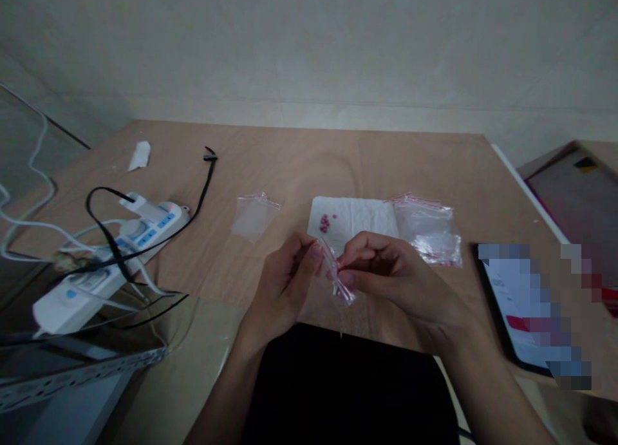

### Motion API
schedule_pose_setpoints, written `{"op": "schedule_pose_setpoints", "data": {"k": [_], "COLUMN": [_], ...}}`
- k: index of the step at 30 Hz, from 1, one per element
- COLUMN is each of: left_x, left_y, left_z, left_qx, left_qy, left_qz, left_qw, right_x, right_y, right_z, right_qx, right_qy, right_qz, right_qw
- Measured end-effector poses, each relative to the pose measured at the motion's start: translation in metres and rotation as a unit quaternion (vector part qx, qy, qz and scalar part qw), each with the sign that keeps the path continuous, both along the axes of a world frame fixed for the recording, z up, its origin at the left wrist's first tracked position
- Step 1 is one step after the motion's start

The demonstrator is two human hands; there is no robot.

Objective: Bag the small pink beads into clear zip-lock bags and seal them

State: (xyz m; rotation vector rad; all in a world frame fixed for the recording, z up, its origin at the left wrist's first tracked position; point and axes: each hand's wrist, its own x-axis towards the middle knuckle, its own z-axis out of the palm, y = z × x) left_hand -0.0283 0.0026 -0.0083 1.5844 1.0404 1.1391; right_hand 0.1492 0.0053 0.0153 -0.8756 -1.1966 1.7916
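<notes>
Between my two hands, low over the table's front edge, is a small clear zip bag [344, 293] with a reddish strip along its top. My left hand [290, 271] pinches one side of it between thumb and forefinger. From the other side, my right hand [386, 265] grips the bag near its mouth, fingers curled. Whether anything sits inside the bag I cannot make out. Just beyond my hands lies a white paper towel [360, 214], bearing several small pink-red beads or pieces [324, 223] near its left end.
A pile of clear zip bags [427, 229] lies right of the towel, another zip bag [255, 214] to its left. At the right rests a tablet [516, 303]. A power strip [109, 271] with tangled cables occupies the left edge; a paper scrap [140, 155] lies behind it.
</notes>
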Motion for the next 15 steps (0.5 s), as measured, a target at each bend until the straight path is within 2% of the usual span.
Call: {"op": "schedule_pose_setpoints", "data": {"k": [11, 15], "left_x": [0.002, 0.006], "left_y": [0.005, 0.008], "left_z": [-0.015, -0.014], "left_qx": [0.034, 0.076], "left_qy": [-0.006, 0.062], "left_qz": [0.01, 0.032], "left_qw": [0.999, 0.995], "right_x": [-0.005, -0.007], "right_y": [0.002, 0.001], "right_z": [-0.007, -0.011], "right_qx": [-0.02, -0.01], "right_qy": [0.019, 0.011], "right_qz": [0.003, -0.026], "right_qw": [1.0, 1.0]}}
